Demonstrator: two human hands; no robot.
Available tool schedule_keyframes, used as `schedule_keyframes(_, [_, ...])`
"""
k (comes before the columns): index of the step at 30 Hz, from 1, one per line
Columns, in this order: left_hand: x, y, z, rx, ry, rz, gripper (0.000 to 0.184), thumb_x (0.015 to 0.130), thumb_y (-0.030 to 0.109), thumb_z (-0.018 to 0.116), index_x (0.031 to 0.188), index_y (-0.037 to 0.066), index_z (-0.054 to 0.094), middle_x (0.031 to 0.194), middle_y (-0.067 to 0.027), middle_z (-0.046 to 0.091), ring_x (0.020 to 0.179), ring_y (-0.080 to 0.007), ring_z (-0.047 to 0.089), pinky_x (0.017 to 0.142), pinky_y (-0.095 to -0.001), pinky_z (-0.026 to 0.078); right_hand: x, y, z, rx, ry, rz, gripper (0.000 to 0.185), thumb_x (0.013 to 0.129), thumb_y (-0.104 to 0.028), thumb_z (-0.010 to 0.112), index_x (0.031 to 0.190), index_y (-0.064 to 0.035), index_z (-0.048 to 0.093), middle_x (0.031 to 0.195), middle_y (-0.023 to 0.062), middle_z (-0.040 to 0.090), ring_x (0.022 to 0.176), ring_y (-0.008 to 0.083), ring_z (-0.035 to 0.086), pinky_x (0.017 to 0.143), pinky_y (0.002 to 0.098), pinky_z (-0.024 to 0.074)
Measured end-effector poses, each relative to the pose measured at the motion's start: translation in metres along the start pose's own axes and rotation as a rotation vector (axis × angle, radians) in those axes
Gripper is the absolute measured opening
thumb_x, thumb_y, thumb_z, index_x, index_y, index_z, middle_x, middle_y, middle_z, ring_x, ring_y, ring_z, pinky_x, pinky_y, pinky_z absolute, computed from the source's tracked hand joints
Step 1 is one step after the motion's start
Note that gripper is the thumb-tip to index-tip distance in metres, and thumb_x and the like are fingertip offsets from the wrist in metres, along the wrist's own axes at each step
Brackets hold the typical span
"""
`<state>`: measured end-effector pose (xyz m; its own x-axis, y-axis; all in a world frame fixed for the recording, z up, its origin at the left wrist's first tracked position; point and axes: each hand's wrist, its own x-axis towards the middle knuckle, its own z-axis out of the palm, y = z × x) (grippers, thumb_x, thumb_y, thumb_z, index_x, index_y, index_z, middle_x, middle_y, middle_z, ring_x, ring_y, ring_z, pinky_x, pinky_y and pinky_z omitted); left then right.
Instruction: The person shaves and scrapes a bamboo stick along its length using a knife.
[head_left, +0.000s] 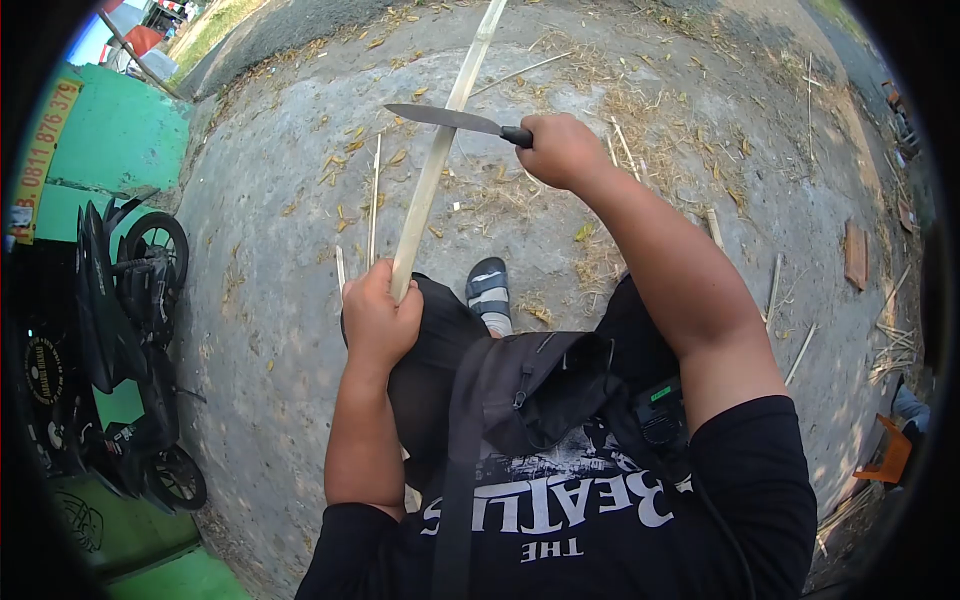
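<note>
My left hand (380,315) is closed around the near end of a long, pale bamboo strip (428,190). The strip slants up and away past the top of the view. My right hand (563,150) grips the black handle of a large knife (440,116), only part of which shows outside the fist. Its broad dark blade points left and lies across the strip well beyond my left hand. Whether the edge bites into the bamboo, I cannot tell.
Thin bamboo sticks (375,200), shavings and dry leaves litter the concrete ground (290,150). A dark motorcycle (130,350) stands at the left by a green wall (120,130). On the right lie a brick-coloured block (856,254) and an orange object (885,452). My sandalled foot (488,290) is below the strip.
</note>
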<state>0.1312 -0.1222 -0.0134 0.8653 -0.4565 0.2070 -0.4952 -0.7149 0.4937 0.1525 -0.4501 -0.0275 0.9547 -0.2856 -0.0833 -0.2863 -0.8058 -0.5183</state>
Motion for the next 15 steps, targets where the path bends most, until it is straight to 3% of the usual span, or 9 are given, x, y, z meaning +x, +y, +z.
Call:
schedule_keyframes(2, [-0.001, -0.003, 0.001, 0.067, 0.008, 0.084, 0.015, 0.084, 0.014, 0.070, 0.092, 0.001, 0.066, 0.076, -0.0193, 0.068, 0.074, -0.0437, 0.064, 0.074, -0.0513, 0.046, -0.004, 0.007, 0.005, 0.021, -0.040, -0.007, 0.024, 0.091, -0.028, 0.065, 0.104, -0.0105, 0.075, 0.101, 0.0154, 0.077, 0.098, 0.0376, 0.073, 0.086, 0.0510, 0.0583])
schedule_keyframes(6, [0.003, -0.002, 0.002, -0.014, -0.043, -0.027, 0.015, 0.084, 0.014, 0.069, 0.092, 0.001, 0.066, 0.076, -0.0189, 0.068, 0.074, -0.0429, 0.065, 0.075, -0.0504, 0.046, -0.031, -0.032, 0.013, -0.087, -0.091, -0.225, 0.024, 0.090, -0.030, 0.066, 0.105, -0.0127, 0.074, 0.097, 0.0147, 0.076, 0.097, 0.0387, 0.073, 0.085, 0.0518, 0.0580])
schedule_keyframes(11, [0.000, -0.004, -0.001, -0.019, -0.049, -0.011, 0.015, 0.084, 0.014, 0.069, 0.092, 0.001, 0.067, 0.077, -0.0191, 0.069, 0.074, -0.0428, 0.066, 0.074, -0.0502, 0.047, -0.004, -0.001, 0.016, 0.011, -0.017, -0.031, 0.022, 0.091, -0.030, 0.067, 0.104, -0.0131, 0.074, 0.096, 0.0158, 0.075, 0.097, 0.0384, 0.073, 0.085, 0.0517, 0.0581])
schedule_keyframes(15, [0.000, -0.004, 0.000, -0.026, -0.059, -0.033, 0.015, 0.084, 0.013, 0.069, 0.092, 0.001, 0.066, 0.077, -0.0194, 0.069, 0.074, -0.0428, 0.065, 0.074, -0.0503, 0.047, -0.018, -0.014, 0.010, 0.004, -0.057, -0.121, 0.022, 0.092, -0.030, 0.067, 0.105, -0.0133, 0.074, 0.095, 0.0164, 0.075, 0.096, 0.0384, 0.073, 0.085, 0.0511, 0.0584])
